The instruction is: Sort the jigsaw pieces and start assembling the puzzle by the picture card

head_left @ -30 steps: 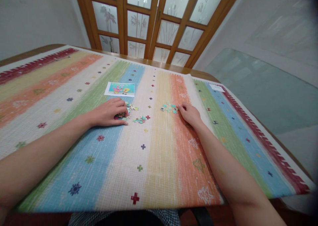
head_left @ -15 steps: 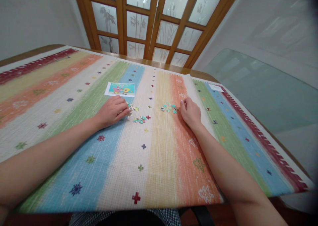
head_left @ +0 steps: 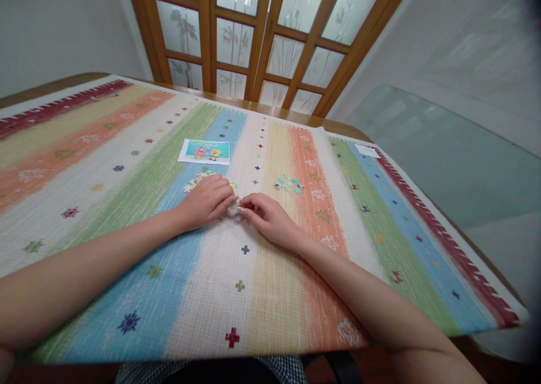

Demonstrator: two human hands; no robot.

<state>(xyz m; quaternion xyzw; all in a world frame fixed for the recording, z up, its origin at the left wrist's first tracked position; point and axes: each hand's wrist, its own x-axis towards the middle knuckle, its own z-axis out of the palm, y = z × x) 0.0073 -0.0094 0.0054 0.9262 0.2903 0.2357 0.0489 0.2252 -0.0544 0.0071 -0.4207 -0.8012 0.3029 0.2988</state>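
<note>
My left hand (head_left: 211, 199) and my right hand (head_left: 270, 219) meet over the white stripe of the tablecloth. Their fingertips close from both sides on pale jigsaw puzzle pieces (head_left: 234, 208), mostly hidden by the fingers, so I cannot tell how many there are. Behind my left hand lies a pile of puzzle pieces (head_left: 194, 180), showing mostly their pale sides. Another loose group, teal and coloured puzzle pieces (head_left: 288, 184), is spread on the yellow and orange stripes beyond my right hand. A small picture card (head_left: 207, 152) with cartoon figures lies flat past my left hand.
A striped tablecloth (head_left: 220, 294) covers the wooden table (head_left: 91, 77). Near the far right edge lies a white slip of paper (head_left: 367, 150). Beyond the table stand wood-framed glass doors (head_left: 257, 40); a frosted glass panel (head_left: 439, 153) is at the right.
My right hand has moved left from beside the right group to meet my left hand. My left hand has shifted slightly right and nearer, uncovering the pale pile; the small middle group is now hidden.
</note>
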